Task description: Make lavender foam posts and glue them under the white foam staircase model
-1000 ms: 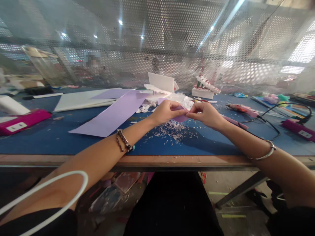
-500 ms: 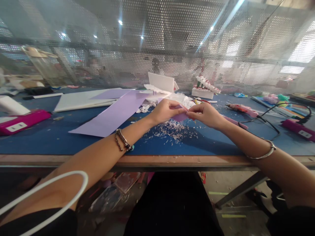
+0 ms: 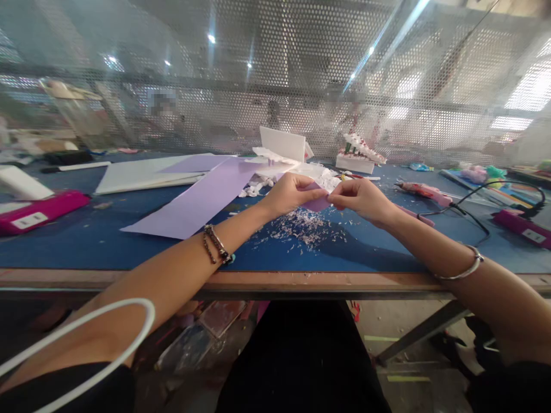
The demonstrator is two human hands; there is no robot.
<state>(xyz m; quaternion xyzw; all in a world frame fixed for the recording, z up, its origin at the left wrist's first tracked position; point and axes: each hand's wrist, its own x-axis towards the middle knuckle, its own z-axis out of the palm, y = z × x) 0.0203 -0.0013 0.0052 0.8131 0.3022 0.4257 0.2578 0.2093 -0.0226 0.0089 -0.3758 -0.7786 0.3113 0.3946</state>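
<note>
My left hand (image 3: 289,197) pinches a small purple sheet piece (image 3: 317,203), paper or thin foam, above the blue tabletop. On the piece's right edge, the thumb and fingertips of my right hand (image 3: 360,198) are pressed together; whether anything else sits between them is too small to tell. Under both hands lies a scatter of fine pale shreds (image 3: 306,229). A long purple sheet (image 3: 196,201) slants across the table left of my left hand, its far end near a heap of white scraps (image 3: 316,173).
White boards (image 3: 144,175) lie at the left, near a magenta case (image 3: 47,212). Behind the scraps stands a white block (image 3: 282,143), with a small red-and-white model (image 3: 359,154) to its right. A pink glue gun (image 3: 424,192) and black cable (image 3: 477,221) lie right.
The fingers of my right hand have shifted slightly at the edge of the purple piece. My left hand keeps its hold, and the table things stay put.
</note>
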